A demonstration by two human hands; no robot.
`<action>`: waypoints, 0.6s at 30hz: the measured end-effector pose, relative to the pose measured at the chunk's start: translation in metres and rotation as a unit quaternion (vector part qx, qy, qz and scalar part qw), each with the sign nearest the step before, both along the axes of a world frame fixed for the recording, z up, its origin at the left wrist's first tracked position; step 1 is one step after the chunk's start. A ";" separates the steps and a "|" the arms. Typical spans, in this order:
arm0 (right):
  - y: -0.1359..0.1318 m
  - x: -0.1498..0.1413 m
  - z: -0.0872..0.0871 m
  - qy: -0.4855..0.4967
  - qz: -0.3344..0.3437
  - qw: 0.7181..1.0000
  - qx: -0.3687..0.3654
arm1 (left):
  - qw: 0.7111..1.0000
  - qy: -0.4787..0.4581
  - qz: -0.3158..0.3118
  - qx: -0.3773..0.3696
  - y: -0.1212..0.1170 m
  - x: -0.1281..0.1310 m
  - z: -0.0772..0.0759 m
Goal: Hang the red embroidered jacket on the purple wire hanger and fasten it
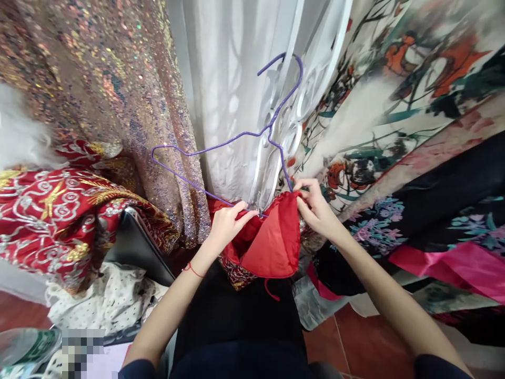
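Crowded with hanging fabrics [118,79]. Left hand [226,223] and right hand [315,208] pinching red garment [272,242] onto purple hanger [221,150]. Best kept taut, edges level.

Both hands [272,218] pinched — arms outstretched.

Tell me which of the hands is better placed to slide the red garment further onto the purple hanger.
Probably the left hand: it pinches the red garment right on the purple hanger's lower wire. The right hand grips the garment's upper edge by the hanger's right arm, better suited to steadying.
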State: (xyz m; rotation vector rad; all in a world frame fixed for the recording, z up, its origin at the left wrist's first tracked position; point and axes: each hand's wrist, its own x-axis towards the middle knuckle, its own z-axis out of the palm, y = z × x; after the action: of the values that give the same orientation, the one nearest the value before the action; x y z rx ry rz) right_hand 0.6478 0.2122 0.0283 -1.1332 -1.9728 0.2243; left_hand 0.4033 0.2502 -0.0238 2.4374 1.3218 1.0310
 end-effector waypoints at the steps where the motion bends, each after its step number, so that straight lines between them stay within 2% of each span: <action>1: -0.001 -0.003 0.000 -0.001 -0.013 1.000 -0.009 | 1.000 0.006 0.000 0.008 0.000 -0.001 0.002; 4: -0.005 -0.006 0.004 -0.068 -0.067 0.995 -0.013 | 0.998 -0.009 -0.006 0.059 0.001 -0.011 0.003; 7: -0.006 0.003 0.010 -0.141 -0.132 0.981 0.002 | 0.990 -0.094 -0.017 0.102 0.005 -0.032 -0.010; 9: -0.006 0.013 0.013 -0.165 -0.173 0.971 0.010 | 0.985 -0.158 0.002 0.068 0.008 -0.052 -0.025; 11: -0.004 0.023 0.015 -0.182 -0.189 0.965 0.013 | 0.965 -0.254 0.057 -0.039 0.013 -0.070 -0.045; 12: -0.003 0.026 0.015 -0.188 -0.186 0.964 0.015 | 0.932 -0.331 0.093 -0.116 0.016 -0.078 -0.055; 14: 0.000 0.030 0.015 -0.199 -0.167 0.965 0.032 | 0.826 -0.482 0.155 -0.247 0.025 -0.089 -0.073; 16: 0.004 0.031 0.014 -0.208 -0.152 0.964 0.069 | 0.728 -0.575 0.191 -0.322 0.037 -0.093 -0.085; 18: 0.007 0.031 0.014 -0.220 -0.148 0.958 0.108 | 0.679 -0.612 0.194 -0.356 0.051 -0.092 -0.086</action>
State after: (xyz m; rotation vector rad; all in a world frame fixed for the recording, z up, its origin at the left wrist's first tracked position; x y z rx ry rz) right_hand 0.6785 0.2193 0.0421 -1.3986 -2.1011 -0.4280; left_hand 0.3113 0.3016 -0.1099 0.5331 1.2482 1.4079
